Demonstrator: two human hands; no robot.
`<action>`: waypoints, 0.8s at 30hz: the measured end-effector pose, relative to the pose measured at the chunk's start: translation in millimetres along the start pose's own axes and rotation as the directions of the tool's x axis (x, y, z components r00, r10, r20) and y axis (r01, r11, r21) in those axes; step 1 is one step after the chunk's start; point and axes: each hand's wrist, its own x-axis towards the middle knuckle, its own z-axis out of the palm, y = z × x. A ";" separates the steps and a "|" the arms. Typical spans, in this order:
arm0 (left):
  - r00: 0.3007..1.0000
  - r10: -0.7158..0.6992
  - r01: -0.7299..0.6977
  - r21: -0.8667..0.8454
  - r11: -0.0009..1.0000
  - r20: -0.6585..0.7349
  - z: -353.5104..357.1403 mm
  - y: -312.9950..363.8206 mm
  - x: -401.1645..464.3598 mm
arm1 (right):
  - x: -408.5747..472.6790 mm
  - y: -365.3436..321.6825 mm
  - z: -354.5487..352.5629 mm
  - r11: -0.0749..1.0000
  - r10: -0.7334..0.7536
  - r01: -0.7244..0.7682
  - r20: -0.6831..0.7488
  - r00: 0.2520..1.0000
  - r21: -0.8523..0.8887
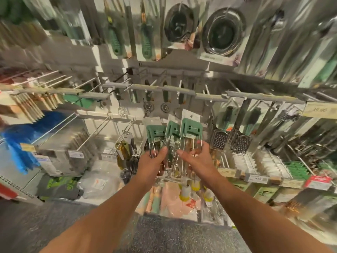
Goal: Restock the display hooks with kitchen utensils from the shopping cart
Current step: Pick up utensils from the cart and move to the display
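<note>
A tall display wall point(113, 57) is filling the whole view, its upper rows hanging with carded steel strainers point(223, 31) and green-handled tools point(114, 39), all blurred by motion. Across the middle a grey price rail point(209, 96) is running left to right, with bare wire display hooks point(102, 128) jutting out beneath it on the left. Small box graters point(218, 141) are hanging just right of centre, and a blue packet point(20, 139) is sitting at the far left. Below, white and yellow price tags point(255, 178) are lining a shelf edge, and packaged goods point(175, 199) are lying in a heap under the hands; whether that heap is in the cart cannot be told. Both bare forearms are reaching up from the bottom edge. Between the hands, three kitchen utensils point(175, 132) with green card tops and long wire parts are standing upright in front of the hooks. The left hand point(151, 161) is curling its fingers around the wire parts on the left side, and the right hand point(197, 156) is gripping those on the right, thumb stretched toward the middle.
</note>
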 end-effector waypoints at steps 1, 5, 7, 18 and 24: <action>1.000 0.007 -0.007 0.002 1.000 0.005 1.7 7.0 -4.7 | -0.2 -1.3 1.4 1.000 0.003 -0.003 -0.013 1.000 0.003; 1.000 0.004 -0.004 0.006 1.000 0.003 4.2 7.9 -2.4 | -2.3 -10.6 -0.9 0.999 -0.020 0.018 -0.074 0.997 -0.034; 1.000 0.013 -0.012 0.046 0.999 -0.020 7.8 8.7 -2.1 | -3.1 -14.7 -5.3 0.998 -0.045 0.040 -0.079 0.996 -0.058; 0.996 0.071 -0.071 0.001 0.997 -0.052 32.3 35.3 -18.1 | 4.0 -23.7 -53.1 0.987 -0.031 0.007 -0.147 0.989 -0.163; 0.993 0.102 -0.097 0.075 0.992 -0.063 37.2 34.2 -10.6 | 10.5 -33.2 -56.1 0.983 -0.039 0.008 -0.165 0.985 -0.183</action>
